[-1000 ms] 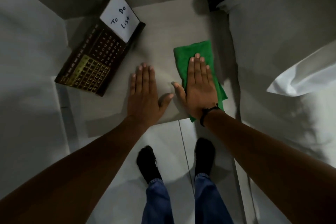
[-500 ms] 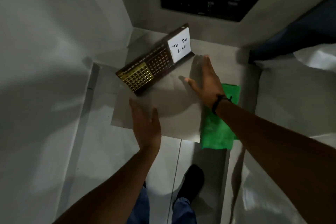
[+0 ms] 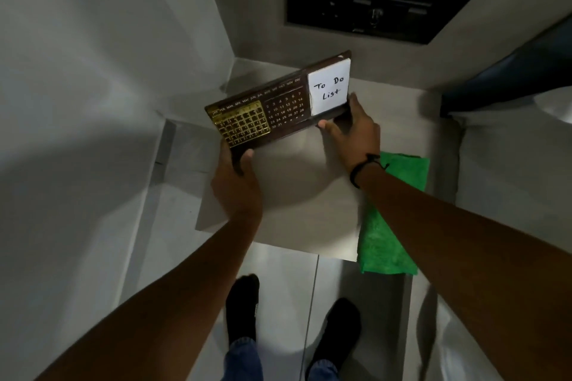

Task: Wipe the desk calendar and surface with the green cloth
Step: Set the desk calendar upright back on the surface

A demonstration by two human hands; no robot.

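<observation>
A dark brown desk calendar (image 3: 280,107) with a gold date grid and a white "To Do List" pad is held over the far part of a small grey table (image 3: 297,192). My left hand (image 3: 236,179) grips its near left corner. My right hand (image 3: 353,133) grips its right end, just below the pad. The green cloth (image 3: 390,235) lies on the table's right side, hanging over the near edge, partly hidden by my right forearm. Neither hand touches it.
A black panel (image 3: 374,6) is set in the wall behind the table. A grey wall (image 3: 93,71) stands close on the left. White bedding (image 3: 510,164) lies on the right. My two feet (image 3: 244,306) in dark socks stand on the tiled floor below.
Both hands left the table top; the right hand came off the green cloth. They reached forward and took hold of the calendar at each end. The view tilted up toward the wall.
</observation>
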